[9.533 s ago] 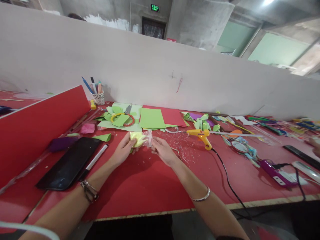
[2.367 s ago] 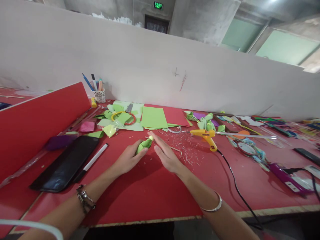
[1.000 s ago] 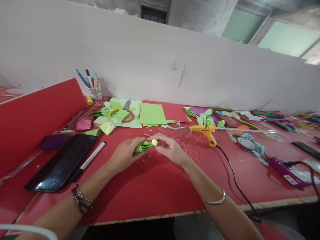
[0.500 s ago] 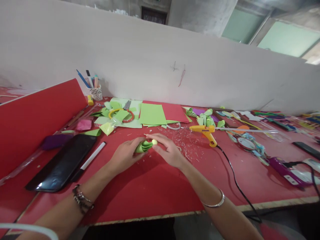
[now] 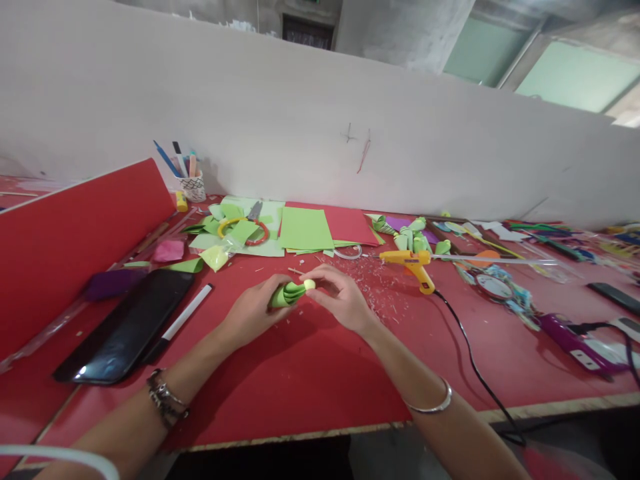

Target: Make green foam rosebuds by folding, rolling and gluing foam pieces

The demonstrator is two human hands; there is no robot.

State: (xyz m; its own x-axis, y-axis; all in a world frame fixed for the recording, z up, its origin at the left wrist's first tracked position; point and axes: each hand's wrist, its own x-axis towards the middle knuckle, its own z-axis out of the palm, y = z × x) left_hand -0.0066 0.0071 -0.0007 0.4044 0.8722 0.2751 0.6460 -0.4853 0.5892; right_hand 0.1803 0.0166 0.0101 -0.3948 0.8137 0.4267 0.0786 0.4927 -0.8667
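Observation:
My left hand [image 5: 249,313] is closed around a rolled green paper cone [image 5: 286,295] held low over the red table [image 5: 300,380]. A small pale yellow ball [image 5: 309,285] sits at the cone's open end. My right hand [image 5: 338,298] has its fingers curled, with thumb and fingertips pinching that ball. Both hands meet at the middle of the table, a little in front of the stack of green paper sheets [image 5: 304,230].
A yellow glue gun [image 5: 411,264] with a black cord [image 5: 470,363] lies to the right. A black phone [image 5: 125,328] and a white marker [image 5: 184,317] lie to the left beside a red board [image 5: 75,237]. Scissors [image 5: 245,227], green scraps, a pen cup [image 5: 193,187] stand behind.
My right hand's fingers have curled in from lying over the cone and now pinch the yellow ball. My left hand keeps its hold on the green cone.

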